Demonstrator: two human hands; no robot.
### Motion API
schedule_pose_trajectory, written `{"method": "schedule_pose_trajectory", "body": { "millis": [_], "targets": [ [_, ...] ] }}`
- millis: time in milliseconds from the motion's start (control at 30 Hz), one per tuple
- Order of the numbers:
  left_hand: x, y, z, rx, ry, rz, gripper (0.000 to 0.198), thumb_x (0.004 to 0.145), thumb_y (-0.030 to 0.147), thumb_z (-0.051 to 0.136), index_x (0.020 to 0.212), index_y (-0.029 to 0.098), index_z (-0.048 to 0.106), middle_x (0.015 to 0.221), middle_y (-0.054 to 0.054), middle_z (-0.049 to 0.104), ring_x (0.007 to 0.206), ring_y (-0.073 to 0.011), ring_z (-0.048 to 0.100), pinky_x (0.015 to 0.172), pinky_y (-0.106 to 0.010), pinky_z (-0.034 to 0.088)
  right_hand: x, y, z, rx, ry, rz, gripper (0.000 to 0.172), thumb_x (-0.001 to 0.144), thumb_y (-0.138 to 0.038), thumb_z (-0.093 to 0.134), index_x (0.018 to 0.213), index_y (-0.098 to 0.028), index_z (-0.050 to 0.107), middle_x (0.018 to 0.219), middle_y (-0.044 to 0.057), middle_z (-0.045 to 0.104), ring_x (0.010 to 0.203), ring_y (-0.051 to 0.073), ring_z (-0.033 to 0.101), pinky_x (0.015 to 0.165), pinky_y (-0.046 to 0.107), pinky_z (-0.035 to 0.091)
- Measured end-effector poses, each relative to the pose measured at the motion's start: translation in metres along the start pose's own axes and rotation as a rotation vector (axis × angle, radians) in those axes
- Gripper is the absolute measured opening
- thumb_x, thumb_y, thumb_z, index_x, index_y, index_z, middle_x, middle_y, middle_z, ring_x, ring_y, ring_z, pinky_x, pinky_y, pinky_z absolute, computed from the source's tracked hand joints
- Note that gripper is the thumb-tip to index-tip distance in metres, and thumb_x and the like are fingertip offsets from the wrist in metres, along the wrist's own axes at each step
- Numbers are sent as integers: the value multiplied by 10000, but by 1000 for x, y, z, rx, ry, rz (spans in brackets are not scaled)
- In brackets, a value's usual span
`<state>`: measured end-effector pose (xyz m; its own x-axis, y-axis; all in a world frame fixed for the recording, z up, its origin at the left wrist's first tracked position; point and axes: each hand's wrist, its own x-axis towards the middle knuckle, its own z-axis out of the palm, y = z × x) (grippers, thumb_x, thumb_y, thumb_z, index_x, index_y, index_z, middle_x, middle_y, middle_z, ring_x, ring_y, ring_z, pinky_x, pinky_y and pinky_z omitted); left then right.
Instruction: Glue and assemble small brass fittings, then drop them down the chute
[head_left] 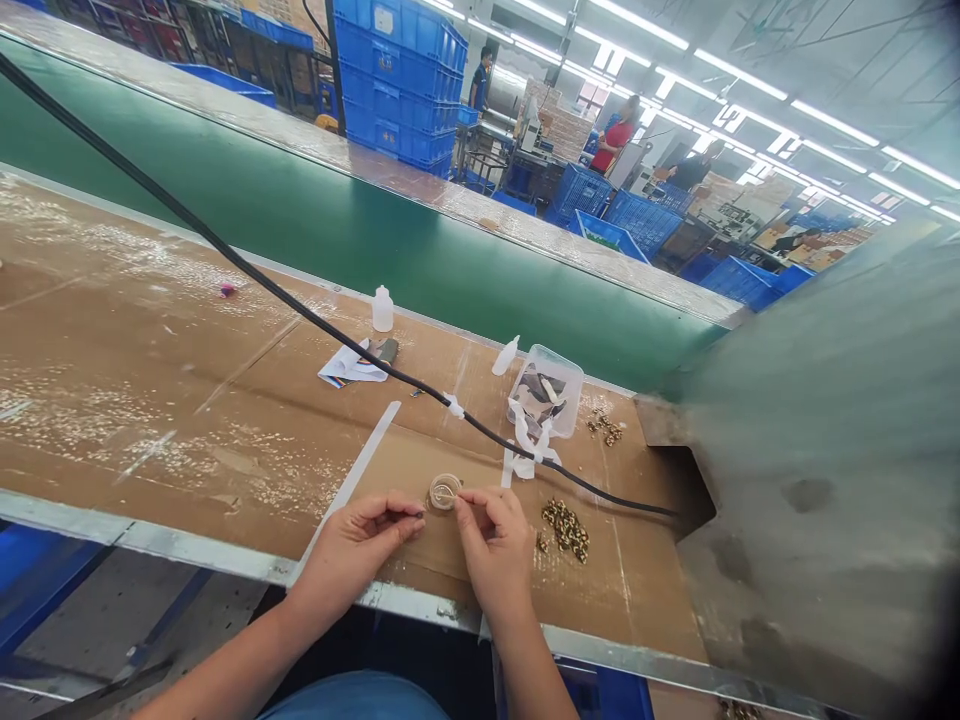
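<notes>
My left hand (360, 545) is closed in a pinch, with a tiny dark piece (420, 515) at the fingertips. It is too small for me to tell its kind. My right hand (495, 545) has thumb and forefinger pressed together at the right edge of a small, round, pale object (442, 491), which looks like a shallow dish or a coil. Whether those fingers grip its rim or something smaller, I cannot make out. To the right of my right hand lies a pile of small brass-coloured and dark metal parts (567, 530).
A black cable (255, 270) slants across the cardboard-covered bench (247, 430). Behind my hands stand a clear plastic box (566, 405) with grey scraps and two white bottles (382, 310). A green conveyor belt (420, 250) runs beyond; a metal panel (817, 480) rises at right.
</notes>
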<state>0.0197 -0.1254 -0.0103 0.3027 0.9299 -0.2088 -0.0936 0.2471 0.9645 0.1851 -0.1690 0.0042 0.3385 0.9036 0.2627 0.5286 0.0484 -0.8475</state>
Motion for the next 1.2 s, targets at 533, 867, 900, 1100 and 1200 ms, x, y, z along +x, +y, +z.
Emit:
{"method": "schedule_pose_trajectory", "body": {
  "millis": [533, 867, 900, 1100, 1200],
  "targets": [
    [-2, 1, 4, 97, 16, -29, 257, 681, 361, 735, 839, 162, 690, 831, -44, 714, 804, -178, 646, 763, -250, 518, -6, -14, -17, 96, 34, 24, 152, 908, -289, 548, 817, -191, 621, 796, 8, 576, 702, 140, 508, 639, 246, 393],
    [-3, 0, 4, 150, 8, 20, 206, 715, 335, 704, 842, 173, 697, 855, -43, 716, 824, -185, 652, 789, -260, 515, -7, -25, -14, 54, -31, -41, 137, 902, -245, 547, 800, -198, 626, 754, 1, 560, 661, 135, 502, 630, 246, 394],
    [-2, -2, 4, 159, 9, 31, 196, 720, 329, 700, 841, 176, 697, 856, -41, 715, 822, -183, 653, 787, -259, 517, -7, -25, -14, 52, -35, -42, 136, 903, -242, 546, 803, -198, 627, 757, 2, 561, 663, 136, 506, 628, 245, 397],
    [-4, -6, 0, 215, -7, 93, 161, 745, 309, 675, 846, 186, 700, 873, -40, 713, 832, -188, 655, 790, -267, 520, -6, -28, -16, 12, -75, -107, 117, 895, -205, 539, 846, -194, 645, 815, 29, 580, 707, 144, 535, 630, 239, 429],
    [-5, -5, 2, 214, -2, 116, 158, 743, 308, 671, 832, 181, 702, 874, -48, 713, 839, -199, 658, 798, -280, 524, -4, -30, -18, -19, -90, -136, 123, 893, -194, 534, 844, -197, 647, 820, 34, 585, 741, 150, 547, 636, 236, 438]
  ]
}}
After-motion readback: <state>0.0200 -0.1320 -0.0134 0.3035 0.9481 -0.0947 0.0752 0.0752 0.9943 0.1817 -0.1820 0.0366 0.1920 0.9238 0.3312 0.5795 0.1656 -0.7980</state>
